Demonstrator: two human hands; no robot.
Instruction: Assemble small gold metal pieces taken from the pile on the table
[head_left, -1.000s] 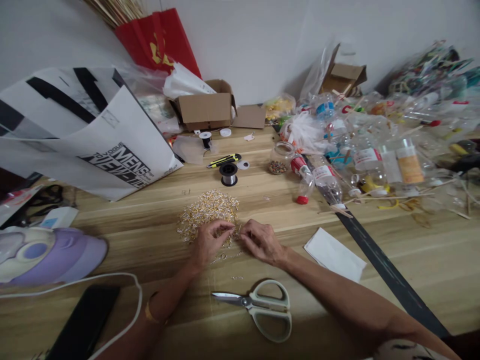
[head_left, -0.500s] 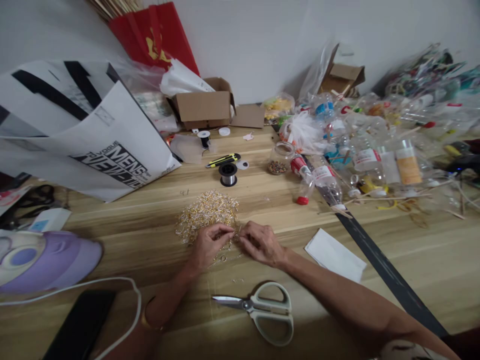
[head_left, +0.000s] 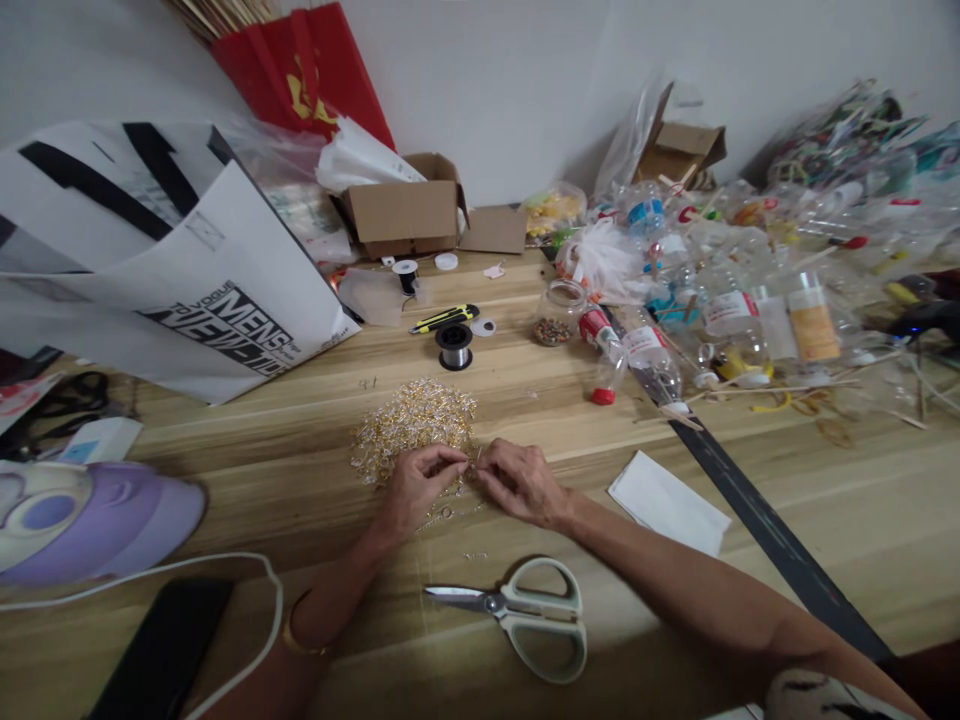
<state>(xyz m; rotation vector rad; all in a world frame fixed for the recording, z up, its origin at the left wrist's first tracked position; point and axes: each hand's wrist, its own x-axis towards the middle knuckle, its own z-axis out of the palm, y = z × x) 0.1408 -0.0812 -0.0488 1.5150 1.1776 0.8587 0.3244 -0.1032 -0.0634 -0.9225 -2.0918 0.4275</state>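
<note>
A heap of small gold and silver beads or findings (head_left: pixel 415 421) lies on the wooden table (head_left: pixel 825 500). My left hand (head_left: pixel 414 487) rests at the heap's near edge, its fingers pinched together on a tiny piece. My right hand (head_left: pixel 521 481) sits just to the right, fingers also pinched, its fingertips meeting those of the left hand. What each pinch holds is too small to name. A few loose small pieces lie on the wood just below the hands. Pale-handled scissors (head_left: pixel 525 611) lie shut near me.
A spool of clear thread (head_left: pixel 454 345), a yellow-black utility knife (head_left: pixel 444 319) and a small bead jar (head_left: pixel 556 317) lie beyond the heap. A white bag (head_left: pixel 172 270) and cardboard box (head_left: pixel 409 215) stand at the left back. Plastic bottles (head_left: pixel 742 310) crowd the right. White paper (head_left: pixel 667 503), black phone (head_left: pixel 169 650), purple object (head_left: pixel 90 515).
Both hands stay pinched at the near edge of the heap with only slight finger movement. The view has shifted a little.
</note>
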